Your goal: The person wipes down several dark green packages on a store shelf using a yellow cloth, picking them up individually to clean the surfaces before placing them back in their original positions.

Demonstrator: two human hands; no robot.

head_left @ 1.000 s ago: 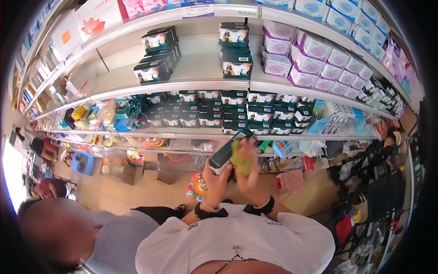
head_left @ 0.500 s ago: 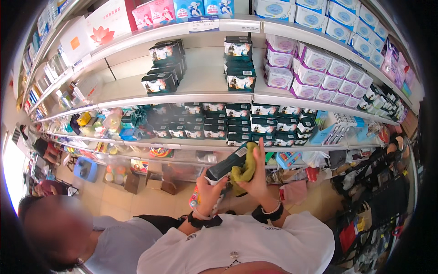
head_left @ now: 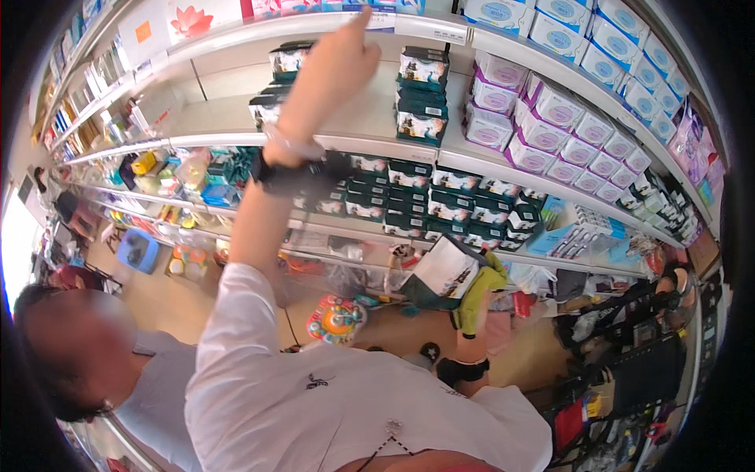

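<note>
My left hand point(head_left: 334, 75) is raised in front of the upper shelf. Its index finger stretches up to a blue and white label point(head_left: 383, 20) on the shelf edge, and nothing is in the hand. Whether the fingertip touches the label I cannot tell. Low on the right, my right hand point(head_left: 474, 334) holds a dark green and white package point(head_left: 445, 270) together with a yellow-green cloth point(head_left: 493, 275). The cloth hides most of its fingers. The package is tilted, its pale printed face turned up.
Dark green packages point(head_left: 421, 118) stand in two stacks on the shelf ahead, with purple and white packs point(head_left: 543, 145) to their right. More dark packages point(head_left: 448, 206) fill the shelf below. A person point(head_left: 149, 393) is close on my left. A colourful round toy point(head_left: 336, 318) lies low in front.
My left hand has let go of the package and swung up to the upper shelf edge. The right hand has moved right and lower with the package and cloth. The view has tilted slightly.
</note>
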